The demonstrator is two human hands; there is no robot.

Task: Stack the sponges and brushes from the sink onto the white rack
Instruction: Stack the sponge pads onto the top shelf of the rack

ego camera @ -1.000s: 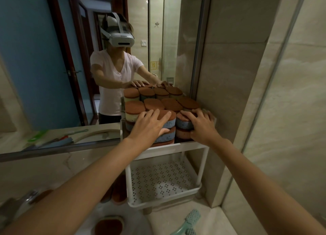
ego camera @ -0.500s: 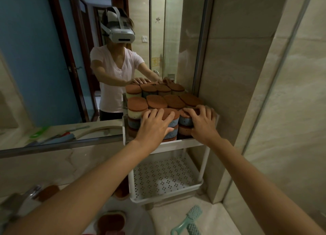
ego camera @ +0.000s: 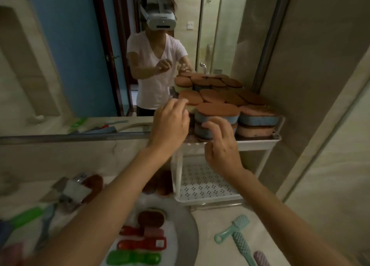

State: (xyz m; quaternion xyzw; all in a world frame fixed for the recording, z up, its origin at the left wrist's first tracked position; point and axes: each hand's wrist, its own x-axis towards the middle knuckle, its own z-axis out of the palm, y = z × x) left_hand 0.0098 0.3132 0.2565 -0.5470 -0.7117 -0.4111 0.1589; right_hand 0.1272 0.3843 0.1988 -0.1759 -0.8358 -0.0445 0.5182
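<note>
Bathroom mirror (ego camera: 80, 55) and beige tile back the white rack (ego camera: 258, 143), whose top tier is packed with stacked sponges (ego camera: 217, 110). The left hand (ego camera: 170, 123) and right hand (ego camera: 222, 145) hover just before that stack, fingers loosely curled, holding nothing. The next pick looks to be below: a brown sponge (ego camera: 151, 218) and brushes (ego camera: 142, 243) lie in the sink (ego camera: 188, 235), well beneath both hands. Best lift one at a time and fill the lower tier (ego camera: 206, 185), just under the right hand.
</note>
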